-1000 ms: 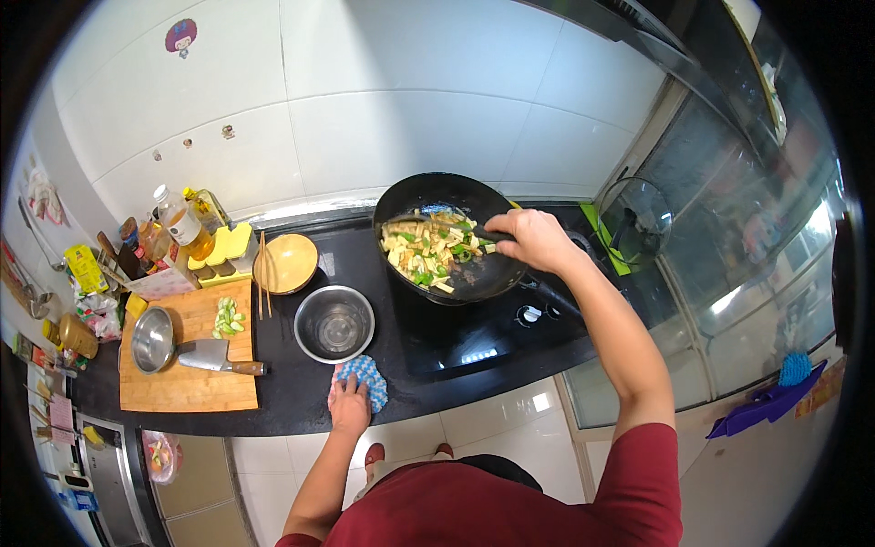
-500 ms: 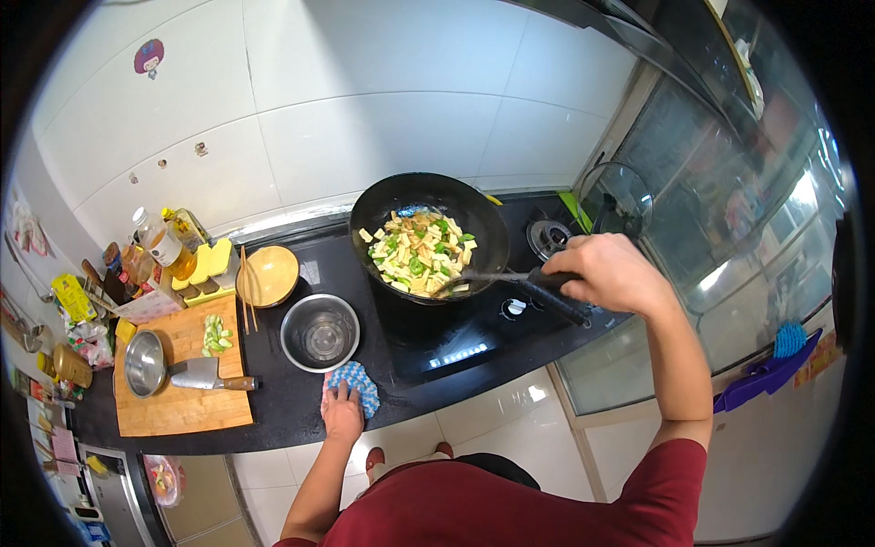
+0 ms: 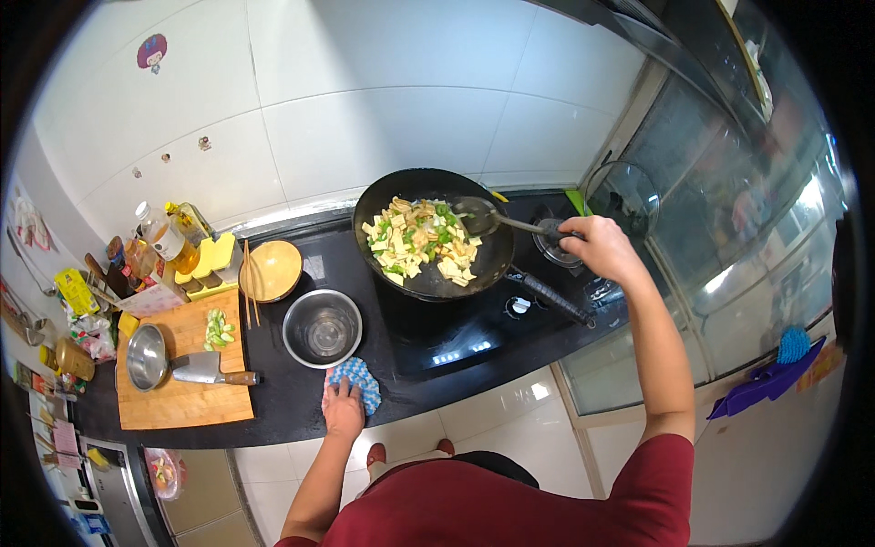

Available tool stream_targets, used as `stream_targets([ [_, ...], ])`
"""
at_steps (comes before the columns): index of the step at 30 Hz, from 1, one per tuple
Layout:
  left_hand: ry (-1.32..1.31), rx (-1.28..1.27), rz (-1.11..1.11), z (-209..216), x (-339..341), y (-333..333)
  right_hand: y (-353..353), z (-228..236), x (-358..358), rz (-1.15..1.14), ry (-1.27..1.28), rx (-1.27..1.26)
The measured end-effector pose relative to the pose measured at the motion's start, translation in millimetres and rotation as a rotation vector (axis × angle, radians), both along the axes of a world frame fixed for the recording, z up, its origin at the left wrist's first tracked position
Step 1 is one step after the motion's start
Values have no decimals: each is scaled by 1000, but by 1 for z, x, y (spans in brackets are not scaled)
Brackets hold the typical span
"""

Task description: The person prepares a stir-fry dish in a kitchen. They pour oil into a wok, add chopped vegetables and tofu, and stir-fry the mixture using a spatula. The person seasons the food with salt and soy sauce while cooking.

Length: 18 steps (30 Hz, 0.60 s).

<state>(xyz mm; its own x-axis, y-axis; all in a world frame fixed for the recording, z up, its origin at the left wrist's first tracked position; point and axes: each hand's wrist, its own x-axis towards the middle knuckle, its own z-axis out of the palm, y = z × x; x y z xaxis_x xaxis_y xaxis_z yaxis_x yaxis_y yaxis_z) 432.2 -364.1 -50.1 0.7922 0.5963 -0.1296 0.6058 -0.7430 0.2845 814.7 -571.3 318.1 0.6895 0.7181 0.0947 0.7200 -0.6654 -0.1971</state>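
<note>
My right hand (image 3: 602,248) is closed round the handle of a wok spatula (image 3: 524,224). Its dark head reaches into the right side of a black wok (image 3: 492,264) on the stove. Inside the wok lie pale cut pieces mixed with green ones (image 3: 424,239), gathered mostly to the left and front. The wok's own black handle (image 3: 556,299) points toward the lower right, and no hand is on it. At the counter's front edge my left hand (image 3: 344,410) lies with fingers extended on a blue-and-white patterned cloth (image 3: 363,383).
Beside the cloth stands a metal bowl (image 3: 322,328). Behind it, chopsticks (image 3: 248,283) rest across a yellow bowl (image 3: 273,271). A cutting board (image 3: 187,406) holds a cleaver (image 3: 199,368), a small steel bowl (image 3: 147,357) and chopped green pieces (image 3: 217,330). Bottles (image 3: 167,239) crowd the back left.
The spatula's head has moved from the wok's front right toward its back right, and my right hand has shifted slightly right. The food has been pushed about. My left hand stays on the cloth.
</note>
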Motion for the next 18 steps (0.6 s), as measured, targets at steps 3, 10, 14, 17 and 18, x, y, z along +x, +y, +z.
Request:
stream_targets([
  [3,-24,15,-15,-1,4,-2,-6,-20,43,-161,70,-13],
  [10,-4,-3,-12,7,3,-1,60,-103,77,-262,1019,360],
  [14,-69,33,-22,-2,2,0,80,-115,70,-14,1040,359],
  [17,-42,14,-15,0,3,0,79,-99,60,165,729,209],
  [18,-21,2,-5,1,2,0,77,-87,49,260,562,185],
])
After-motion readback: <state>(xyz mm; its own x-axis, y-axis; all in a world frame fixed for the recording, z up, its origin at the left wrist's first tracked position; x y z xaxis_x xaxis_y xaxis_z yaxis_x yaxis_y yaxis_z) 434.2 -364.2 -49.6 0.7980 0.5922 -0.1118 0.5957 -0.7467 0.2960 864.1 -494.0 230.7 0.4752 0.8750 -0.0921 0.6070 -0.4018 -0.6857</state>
